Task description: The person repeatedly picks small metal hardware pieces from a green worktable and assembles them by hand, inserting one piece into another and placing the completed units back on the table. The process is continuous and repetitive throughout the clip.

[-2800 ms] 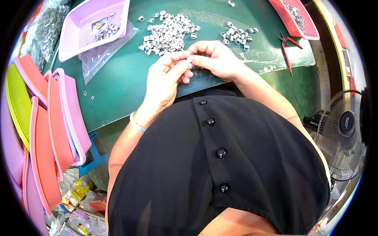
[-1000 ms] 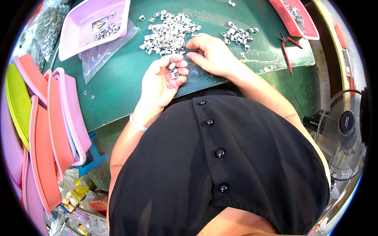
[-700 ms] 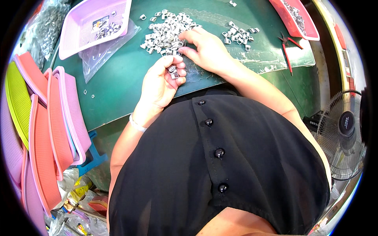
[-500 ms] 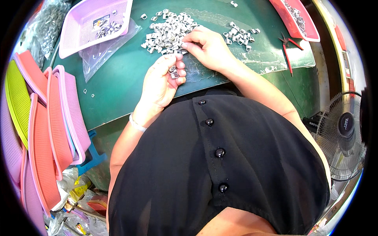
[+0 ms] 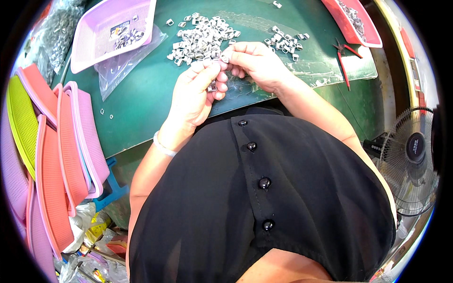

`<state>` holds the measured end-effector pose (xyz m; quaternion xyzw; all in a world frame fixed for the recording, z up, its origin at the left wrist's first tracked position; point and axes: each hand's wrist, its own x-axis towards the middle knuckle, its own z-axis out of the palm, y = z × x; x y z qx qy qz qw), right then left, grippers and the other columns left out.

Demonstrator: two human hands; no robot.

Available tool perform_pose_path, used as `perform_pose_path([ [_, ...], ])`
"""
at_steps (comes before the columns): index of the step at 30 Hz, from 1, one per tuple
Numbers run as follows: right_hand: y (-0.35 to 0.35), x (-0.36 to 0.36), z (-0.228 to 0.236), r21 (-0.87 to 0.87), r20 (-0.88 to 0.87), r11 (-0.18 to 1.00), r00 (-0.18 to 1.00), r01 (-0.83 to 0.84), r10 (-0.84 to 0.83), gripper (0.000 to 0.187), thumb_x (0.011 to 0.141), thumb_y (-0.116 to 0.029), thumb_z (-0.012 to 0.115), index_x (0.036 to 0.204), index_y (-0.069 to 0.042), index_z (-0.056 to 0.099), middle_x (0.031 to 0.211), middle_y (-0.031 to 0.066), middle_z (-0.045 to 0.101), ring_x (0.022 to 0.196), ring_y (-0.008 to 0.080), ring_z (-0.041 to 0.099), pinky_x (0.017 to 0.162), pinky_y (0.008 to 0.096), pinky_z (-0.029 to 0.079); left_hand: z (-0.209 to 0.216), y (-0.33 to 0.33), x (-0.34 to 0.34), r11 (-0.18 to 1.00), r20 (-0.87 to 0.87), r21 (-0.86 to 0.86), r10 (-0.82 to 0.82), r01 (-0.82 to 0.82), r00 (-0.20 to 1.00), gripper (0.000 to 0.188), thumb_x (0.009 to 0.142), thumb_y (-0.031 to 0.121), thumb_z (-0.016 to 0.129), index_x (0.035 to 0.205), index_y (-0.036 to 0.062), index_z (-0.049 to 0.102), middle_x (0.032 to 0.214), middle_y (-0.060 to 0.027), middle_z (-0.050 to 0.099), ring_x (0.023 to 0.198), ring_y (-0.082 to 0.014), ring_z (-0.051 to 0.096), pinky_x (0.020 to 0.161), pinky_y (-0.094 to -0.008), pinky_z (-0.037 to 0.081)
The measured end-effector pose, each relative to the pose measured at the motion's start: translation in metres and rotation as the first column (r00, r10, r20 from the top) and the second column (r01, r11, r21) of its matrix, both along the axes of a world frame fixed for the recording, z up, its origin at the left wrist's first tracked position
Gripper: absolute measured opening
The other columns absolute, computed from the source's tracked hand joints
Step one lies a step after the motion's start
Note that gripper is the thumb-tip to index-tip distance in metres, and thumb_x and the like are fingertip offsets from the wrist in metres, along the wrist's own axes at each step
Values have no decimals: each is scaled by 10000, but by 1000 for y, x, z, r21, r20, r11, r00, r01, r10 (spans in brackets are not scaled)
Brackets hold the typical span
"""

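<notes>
My left hand (image 5: 196, 89) is closed over small square metal rings (image 5: 212, 87), which show between its curled fingers. My right hand (image 5: 257, 66) pinches one small metal ring (image 5: 224, 59) between thumb and fingertips, right at the left thumb's tip. Both hands meet above the near edge of the green table (image 5: 141, 115). Just beyond them lies a heap of the same silvery rings (image 5: 200, 37). A smaller cluster of rings (image 5: 284, 43) is spread to the right of the heap.
A lilac basket (image 5: 87, 42) with rings inside rests on a clear plastic bag (image 5: 111, 78). Red-handled pliers (image 5: 343, 70) and a pink basket (image 5: 373, 38) are at right. Stacked baskets (image 5: 52, 179) crowd the left; a fan (image 5: 410, 160) stands at right.
My right hand has drawn back from the heap's edge with a ring in its fingertips and come against my left fingertips. My left hand has stayed nearly in place.
</notes>
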<state>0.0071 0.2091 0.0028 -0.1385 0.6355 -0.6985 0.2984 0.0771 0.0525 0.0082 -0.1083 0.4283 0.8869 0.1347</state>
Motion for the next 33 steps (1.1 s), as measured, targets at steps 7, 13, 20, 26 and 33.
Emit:
perform_pose_path([
  [7, 4, 1, -1, -1, -28, 999, 999, -35, 35, 159, 882, -164, 502, 840, -53, 609, 718, -43, 572, 614, 26, 459, 569, 168, 383, -1, 1, 1, 999, 8, -33, -18, 18, 1000, 115, 857, 140, 563, 885, 30, 584, 710, -19, 571, 579, -83, 524, 502, -197, 423],
  [13, 7, 3, -1, -35, -91, 998, 995, -51, 48, 160, 882, -193, 522, 858, -66, 617, 703, -57, 558, 622, 21, 460, 563, 161, 369, 2, 4, 3, 997, 2, -70, -29, 29, 1000, 111, 856, 136, 567, 883, 30, 584, 708, -16, 574, 571, -74, 519, 501, -186, 415],
  [20, 10, 5, 0, -25, -110, 998, 993, -51, 48, 164, 883, -199, 525, 876, -71, 627, 697, -62, 556, 614, 19, 458, 535, 162, 353, 0, 4, 3, 995, -2, -75, -68, 67, 998, 106, 855, 129, 565, 882, 28, 583, 710, -11, 574, 566, -66, 514, 498, -179, 403],
  [26, 12, 7, 5, -8, -169, 999, 984, -51, 49, 164, 882, -183, 526, 896, -56, 628, 707, -51, 562, 628, 25, 461, 564, 174, 374, -2, 4, 3, 992, 17, -108, -65, 67, 998, 115, 865, 121, 546, 909, 22, 584, 714, -20, 558, 580, -82, 501, 500, -195, 397],
  [33, 11, 7, -2, 3, -214, 999, 976, -45, 45, 163, 877, -167, 528, 898, -35, 621, 709, -43, 551, 630, 31, 446, 585, 182, 376, -5, 4, 4, 992, 28, -106, -71, 74, 997, 106, 860, 120, 551, 891, 24, 582, 704, -20, 556, 571, -84, 492, 491, -196, 387],
])
